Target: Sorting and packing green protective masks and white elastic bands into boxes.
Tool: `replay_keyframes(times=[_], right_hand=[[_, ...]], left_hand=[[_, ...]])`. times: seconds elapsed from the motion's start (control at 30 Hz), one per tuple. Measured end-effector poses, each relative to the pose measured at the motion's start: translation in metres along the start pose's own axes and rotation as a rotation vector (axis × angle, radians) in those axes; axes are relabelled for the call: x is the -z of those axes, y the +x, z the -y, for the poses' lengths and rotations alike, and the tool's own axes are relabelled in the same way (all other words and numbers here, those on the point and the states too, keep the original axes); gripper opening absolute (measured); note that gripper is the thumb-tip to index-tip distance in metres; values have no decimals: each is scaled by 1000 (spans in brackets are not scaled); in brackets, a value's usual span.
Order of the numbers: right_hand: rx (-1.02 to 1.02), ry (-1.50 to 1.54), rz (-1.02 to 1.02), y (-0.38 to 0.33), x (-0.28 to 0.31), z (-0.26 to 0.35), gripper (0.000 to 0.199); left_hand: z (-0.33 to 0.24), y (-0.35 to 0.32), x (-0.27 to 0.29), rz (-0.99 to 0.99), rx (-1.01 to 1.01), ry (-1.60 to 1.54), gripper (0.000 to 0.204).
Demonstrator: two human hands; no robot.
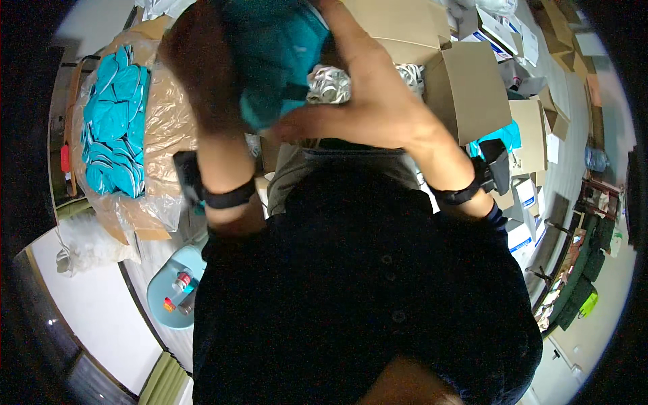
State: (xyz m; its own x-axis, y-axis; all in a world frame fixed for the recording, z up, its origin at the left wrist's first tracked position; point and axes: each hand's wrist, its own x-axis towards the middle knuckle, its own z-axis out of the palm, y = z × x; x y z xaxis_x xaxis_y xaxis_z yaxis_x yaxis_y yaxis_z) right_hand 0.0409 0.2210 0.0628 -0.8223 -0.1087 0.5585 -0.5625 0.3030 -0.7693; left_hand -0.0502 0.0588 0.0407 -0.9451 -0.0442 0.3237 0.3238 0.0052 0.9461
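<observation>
A teal fabric piece (280, 61) with pale edging is raised at the top of the head view, close up and partly blurred. My left hand (202, 71), dark and smeared by motion, grips its left side; the separate fingers are hard to make out. On the other side my right hand (381, 101) has thumb and fingers spread wide around the piece, the thumb against its lower end and the fingers at its upper edge. Behind the hands lie white looped bundles (329, 84). Each wrist wears a black strap with a small dark device.
At left, a plastic-lined carton (165, 128) carries stacked teal pieces (111, 125) with pale edges. Open cardboard boxes (476, 91) stand at the right, beside white boxes (520, 236). A light-blue tub (162, 293) with bottles sits lower left. A shelf rack (567, 270) lines the far right.
</observation>
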Motion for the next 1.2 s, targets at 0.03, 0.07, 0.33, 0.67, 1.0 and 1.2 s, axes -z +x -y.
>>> replay_keyframes(times=[0.03,0.07,0.33,0.67,1.0,1.2], right_hand=[[-27,-96,-76,0,-6,6,84],[-166,-10,-26,5,0,10,73],[-501,429,-83,-2,28,-32,51],[-794,215,66,-34,46,-63,45],[-907,52,12,-63,57,-65,44],[-969,-26,59,-53,44,-65,46]], left_hand=[[7,3,-8,31,5,9,25],[14,6,-10,52,2,40,28],[8,-22,5,492,-186,251,63],[50,-39,148,-380,432,-62,48],[127,-6,462,-1106,270,1737,49],[223,-3,590,-436,746,1492,50]])
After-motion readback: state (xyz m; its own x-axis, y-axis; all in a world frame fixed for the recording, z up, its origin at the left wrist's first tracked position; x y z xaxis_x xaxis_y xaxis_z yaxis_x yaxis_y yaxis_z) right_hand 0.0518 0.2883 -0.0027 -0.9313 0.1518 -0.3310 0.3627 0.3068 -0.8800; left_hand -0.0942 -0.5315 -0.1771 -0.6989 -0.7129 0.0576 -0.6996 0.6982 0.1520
